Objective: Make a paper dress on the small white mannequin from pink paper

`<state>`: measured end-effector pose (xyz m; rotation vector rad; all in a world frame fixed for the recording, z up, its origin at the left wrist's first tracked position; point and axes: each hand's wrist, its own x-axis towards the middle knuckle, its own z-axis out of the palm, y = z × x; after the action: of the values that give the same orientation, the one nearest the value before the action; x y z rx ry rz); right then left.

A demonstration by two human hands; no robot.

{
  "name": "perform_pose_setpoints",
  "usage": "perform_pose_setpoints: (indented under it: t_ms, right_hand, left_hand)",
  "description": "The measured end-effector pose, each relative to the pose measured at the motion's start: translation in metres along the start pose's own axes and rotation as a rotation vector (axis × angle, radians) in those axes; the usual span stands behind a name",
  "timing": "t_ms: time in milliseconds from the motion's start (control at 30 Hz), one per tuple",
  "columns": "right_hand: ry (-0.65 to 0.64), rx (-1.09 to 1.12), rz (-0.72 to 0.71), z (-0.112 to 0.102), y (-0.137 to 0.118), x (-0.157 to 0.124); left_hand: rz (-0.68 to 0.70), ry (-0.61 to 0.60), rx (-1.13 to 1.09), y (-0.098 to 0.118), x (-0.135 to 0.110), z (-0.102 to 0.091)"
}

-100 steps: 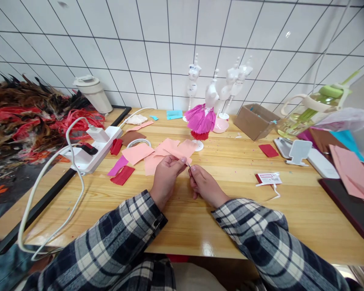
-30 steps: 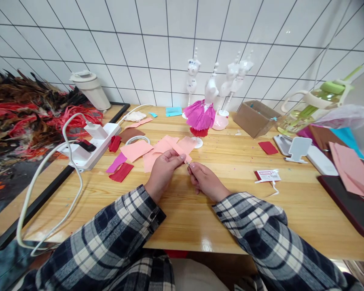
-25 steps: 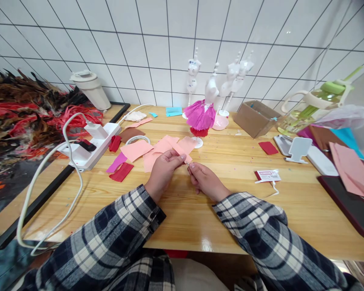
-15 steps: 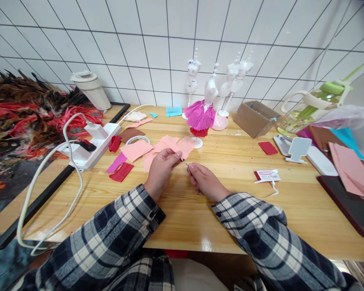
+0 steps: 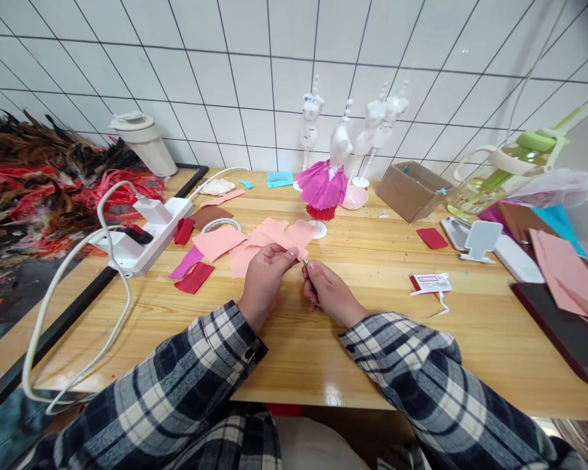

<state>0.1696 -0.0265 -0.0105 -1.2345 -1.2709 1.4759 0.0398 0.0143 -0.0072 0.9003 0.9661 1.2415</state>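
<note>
Close together over the middle of the table are my two hands. My left hand [image 5: 264,284] pinches thumb against forefinger, and a small pink paper piece [image 5: 300,254] shows at its fingertips. My right hand [image 5: 332,295] is closed around a slim dark metal tool [image 5: 304,263], whose tip points at the left fingertips; its kind is not clear. Just beyond the left hand lie overlapping pink paper pieces [image 5: 219,243]. A white doll-like dress form [image 5: 340,142] wearing a magenta and red paper skirt [image 5: 322,185] stands behind them.
To the left are a power strip [image 5: 149,245] with cables, a white cup [image 5: 144,145], feathers [image 5: 44,189] and a tape roll [image 5: 221,223]. On the right stand a cardboard box [image 5: 411,191], a jug [image 5: 509,171], a phone stand [image 5: 483,240] and a small labelled packet [image 5: 432,282].
The tool's tip has come up to the left fingertips, and more of its dark body shows in my right hand. My left hand has shifted slightly right.
</note>
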Motion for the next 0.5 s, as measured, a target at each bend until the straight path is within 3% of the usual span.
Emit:
perform_pose_setpoints:
  t_ms: [500]
  right_hand:
    - [0.024, 0.001, 0.015, -0.0005, 0.0007, 0.0022]
  left_hand:
    - [-0.027, 0.003, -0.034, -0.0001, -0.0025, 0.0034]
